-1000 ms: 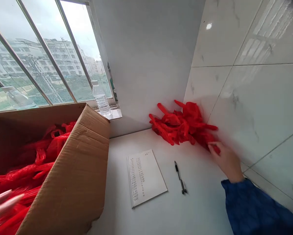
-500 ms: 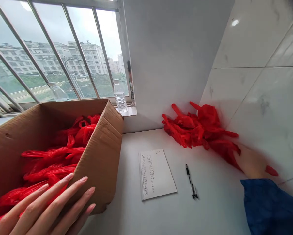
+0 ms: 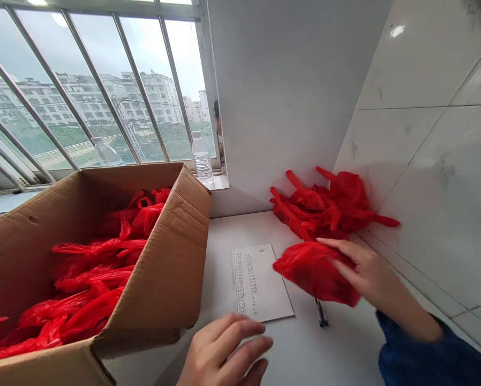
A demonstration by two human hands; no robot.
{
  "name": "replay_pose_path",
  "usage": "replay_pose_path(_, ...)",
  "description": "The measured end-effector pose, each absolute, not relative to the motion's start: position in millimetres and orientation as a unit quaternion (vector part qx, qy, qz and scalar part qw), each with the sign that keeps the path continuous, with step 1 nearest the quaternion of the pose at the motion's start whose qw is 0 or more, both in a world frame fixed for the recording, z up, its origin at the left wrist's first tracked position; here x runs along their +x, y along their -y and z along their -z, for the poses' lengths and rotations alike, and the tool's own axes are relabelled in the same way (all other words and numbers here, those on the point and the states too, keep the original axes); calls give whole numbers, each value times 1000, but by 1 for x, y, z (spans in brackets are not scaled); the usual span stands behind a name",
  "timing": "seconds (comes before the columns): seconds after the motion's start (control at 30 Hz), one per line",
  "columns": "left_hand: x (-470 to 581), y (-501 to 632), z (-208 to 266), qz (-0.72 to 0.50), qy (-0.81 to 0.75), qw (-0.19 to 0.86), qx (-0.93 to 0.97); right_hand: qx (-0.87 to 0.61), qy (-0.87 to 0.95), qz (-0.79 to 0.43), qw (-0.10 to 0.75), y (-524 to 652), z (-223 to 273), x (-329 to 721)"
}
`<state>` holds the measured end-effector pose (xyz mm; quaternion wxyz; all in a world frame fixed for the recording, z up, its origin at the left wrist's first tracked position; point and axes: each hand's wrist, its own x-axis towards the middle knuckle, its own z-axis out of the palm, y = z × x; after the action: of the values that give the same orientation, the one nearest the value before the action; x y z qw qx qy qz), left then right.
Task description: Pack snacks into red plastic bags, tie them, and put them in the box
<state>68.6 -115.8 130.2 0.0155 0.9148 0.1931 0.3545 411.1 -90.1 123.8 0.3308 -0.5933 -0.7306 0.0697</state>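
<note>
My right hand (image 3: 371,276) grips a red plastic bag (image 3: 315,271), bunched up and a little blurred, above the table and over the pen (image 3: 321,313). Beyond it, against the wall corner, lies a heap of red plastic bags (image 3: 321,206). My left hand (image 3: 228,351) is near the table's front, fingers loosely curved and apart, holding nothing. It is just below a white notepad (image 3: 264,284) with handwritten columns. To the left stands an open cardboard box (image 3: 172,257) with several knotted red bags (image 3: 91,289) in it.
A clear plastic bottle (image 3: 202,158) stands on the sill by the barred window (image 3: 144,91). Another clear bottle (image 3: 106,153) shows behind the box. A tiled wall (image 3: 425,177) bounds the right side of the white table (image 3: 220,236).
My right hand has come from the right wall toward the middle, bringing a red plastic bag over the pen. My left hand has moved from the box to below the notepad.
</note>
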Motion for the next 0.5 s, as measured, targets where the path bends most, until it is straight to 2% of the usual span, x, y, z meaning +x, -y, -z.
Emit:
replay_pose_path(0.17, 103, 81, -146, -392, -303, 139, 857, -500, 792, -160, 312, 70, -120, 342)
replay_pose_path(0.33, 109, 39, -130, -336, -421, 134, 832, -486, 805, -201, 275, 63, -129, 324)
replay_pose_path(0.5, 99, 29, -120, -293, -430, 156, 840, -521, 771, -206, 304, 64, -155, 334)
